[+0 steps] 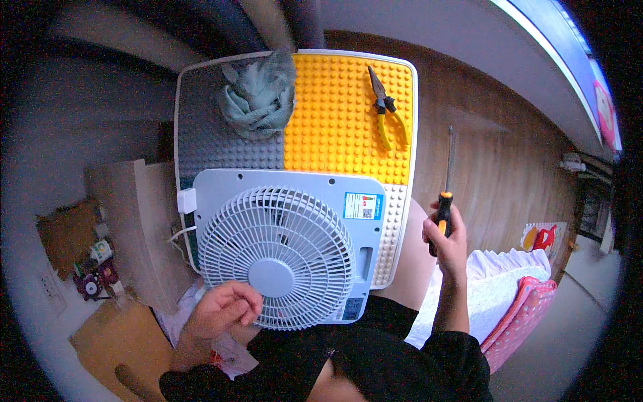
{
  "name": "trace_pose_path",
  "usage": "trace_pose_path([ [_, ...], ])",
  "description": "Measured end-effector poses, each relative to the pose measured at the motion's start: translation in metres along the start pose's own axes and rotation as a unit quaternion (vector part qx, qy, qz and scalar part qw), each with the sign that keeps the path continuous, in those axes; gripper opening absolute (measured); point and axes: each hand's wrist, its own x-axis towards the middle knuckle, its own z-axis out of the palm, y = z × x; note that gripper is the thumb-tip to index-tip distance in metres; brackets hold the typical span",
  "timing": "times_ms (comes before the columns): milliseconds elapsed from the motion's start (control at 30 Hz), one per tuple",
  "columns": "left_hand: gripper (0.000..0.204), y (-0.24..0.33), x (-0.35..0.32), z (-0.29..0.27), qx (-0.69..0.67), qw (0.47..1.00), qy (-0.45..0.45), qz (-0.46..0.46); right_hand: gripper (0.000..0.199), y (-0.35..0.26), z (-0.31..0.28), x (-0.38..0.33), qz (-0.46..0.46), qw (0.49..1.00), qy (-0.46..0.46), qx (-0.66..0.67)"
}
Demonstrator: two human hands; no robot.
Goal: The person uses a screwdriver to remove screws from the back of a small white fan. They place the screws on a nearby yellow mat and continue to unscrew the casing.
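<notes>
A pale grey electric fan [271, 278] with a round grille lies face up across the near part of a table topped with studded building-block plates [321, 127]. My left hand [228, 308] is at the grille's lower left, its fingers curled together; whatever they may hold is hidden. Off the table's right side, my right hand [452, 241] grips a screwdriver [443, 218] by its black and orange handle, the long shaft pointing away from me. Yellow-handled pliers [384, 107] rest on the yellow plate at the far right. A crumpled grey-green cloth [260, 97] sits at the far left.
A white plug [187, 200] lies at the table's left edge, its cord running beside the fan. Left of the table stands a light wooden cabinet [144, 228]. A pink dotted cloth [519, 318] and white bedding [462, 295] are at the right, beside the wooden floor [489, 161].
</notes>
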Motion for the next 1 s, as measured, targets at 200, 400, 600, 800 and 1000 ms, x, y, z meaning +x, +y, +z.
trace_pose_path([
  [200,0.021,0.035,0.043,0.006,-0.011,0.999,-0.045,-0.029,0.043,0.004,0.005,-0.013,-0.02,0.999,-0.003,-0.036],
  [400,0.021,0.068,0.084,0.012,0.138,0.99,0.0,-0.02,0.056,-0.024,0.011,-0.027,-0.097,0.993,-0.063,-0.026],
  [600,0.022,0.079,0.114,0.03,-0.022,0.996,-0.084,-0.028,0.056,-0.058,0.007,-0.049,-0.126,0.986,-0.107,0.001],
  [800,0.012,0.071,0.118,0.041,-0.138,0.983,-0.118,-0.022,0.044,-0.064,-0.002,-0.081,-0.153,0.973,-0.139,0.106],
  [1000,0.014,0.056,0.106,0.055,-0.185,0.98,-0.076,-0.014,0.049,-0.057,-0.013,-0.111,-0.23,0.949,-0.203,0.075],
])
